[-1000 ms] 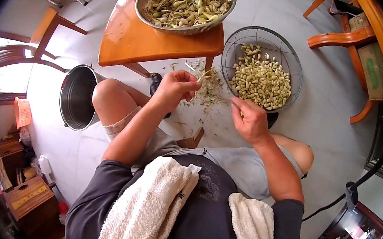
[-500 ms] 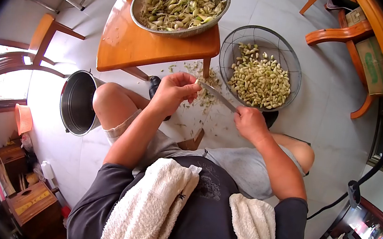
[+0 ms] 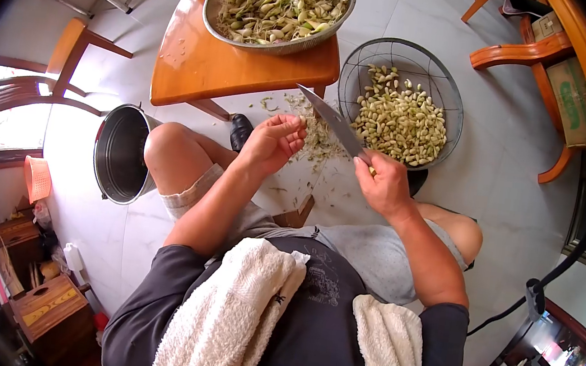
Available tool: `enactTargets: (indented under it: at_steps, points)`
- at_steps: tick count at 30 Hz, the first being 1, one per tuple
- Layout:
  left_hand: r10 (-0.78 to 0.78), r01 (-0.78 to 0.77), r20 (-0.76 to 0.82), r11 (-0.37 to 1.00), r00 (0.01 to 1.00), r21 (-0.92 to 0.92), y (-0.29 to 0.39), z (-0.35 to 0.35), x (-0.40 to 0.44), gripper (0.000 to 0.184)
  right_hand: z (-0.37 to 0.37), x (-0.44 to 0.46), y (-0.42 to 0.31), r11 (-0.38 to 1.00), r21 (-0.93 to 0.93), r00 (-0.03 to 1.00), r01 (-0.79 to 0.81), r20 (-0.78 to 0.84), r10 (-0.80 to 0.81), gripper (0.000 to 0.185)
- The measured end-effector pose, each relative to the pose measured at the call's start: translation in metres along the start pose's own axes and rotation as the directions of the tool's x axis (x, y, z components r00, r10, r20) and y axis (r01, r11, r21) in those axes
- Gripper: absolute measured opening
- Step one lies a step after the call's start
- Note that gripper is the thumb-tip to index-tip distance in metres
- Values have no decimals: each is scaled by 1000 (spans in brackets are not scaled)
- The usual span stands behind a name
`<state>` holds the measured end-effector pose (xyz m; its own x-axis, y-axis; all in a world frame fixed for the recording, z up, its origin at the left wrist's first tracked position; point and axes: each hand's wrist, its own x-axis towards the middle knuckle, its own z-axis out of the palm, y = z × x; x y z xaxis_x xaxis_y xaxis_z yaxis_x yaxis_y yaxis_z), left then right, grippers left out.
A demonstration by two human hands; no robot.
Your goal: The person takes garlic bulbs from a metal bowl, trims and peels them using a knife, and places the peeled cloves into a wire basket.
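My right hand is wrapped round the handle of a knife. Its broad blade slants up and left, the tip near the chair's front edge. Left of the blade, my left hand is closed in a pinch; whatever lies between its fingertips is too small to make out. Beyond my right hand, a wire basket on the floor holds many trimmed, pale onion-like bulbs. Untrimmed bulbs with stems and roots fill a metal colander on the wooden chair.
Trimmings litter the floor between my feet. A metal bucket stands beside my left knee. Another chair is at the left, and wooden furniture with a cardboard box at the right. A black cable hangs at the right.
The knife has swung upward, its blade now apart from my left fingertips and its broad side showing. My right hand has turned and risen slightly. My left hand has tilted, its fingers curled inward.
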<state>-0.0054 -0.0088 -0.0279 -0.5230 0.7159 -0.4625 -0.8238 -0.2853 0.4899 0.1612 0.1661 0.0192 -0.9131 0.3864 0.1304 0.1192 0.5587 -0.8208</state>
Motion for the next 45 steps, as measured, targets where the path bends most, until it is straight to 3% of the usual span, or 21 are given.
enactTargets:
  at_steps: [3,12,24,30,33,35,37,40,45]
  points:
    - [-9,7,-58,1000,998,-22,-7,8,-2,7,3,0,0,990,-19,987,142,-72,-143,14]
    - [-19,12,-122,998,992,-62,-23,13,-5,5,4,-3,2,932,-226,958,283,14,-287,18]
    - [30,-40,-129,996,991,-76,-27,23,-10,11,2,-7,3,856,-395,942,333,112,-315,33]
    - [77,-78,-80,997,994,-9,-27,23,-13,8,7,-7,7,831,-408,917,378,43,-396,26]
    - [78,-74,-64,995,995,61,-27,17,-12,5,8,-11,7,892,-355,960,279,81,-268,22]
    - [90,-84,-59,991,994,109,-24,17,-13,6,14,-15,37,900,-420,986,114,161,-49,11]
    - [121,-111,-59,983,991,145,-19,23,-18,9,12,-15,43,899,-436,966,-36,214,142,13]
    - [126,-108,-94,978,988,178,-13,27,-19,10,11,-15,45,902,-425,937,-81,277,214,12]
    - [88,-97,41,936,995,338,-8,59,-8,11,15,-14,42,843,-535,738,-51,549,392,16]
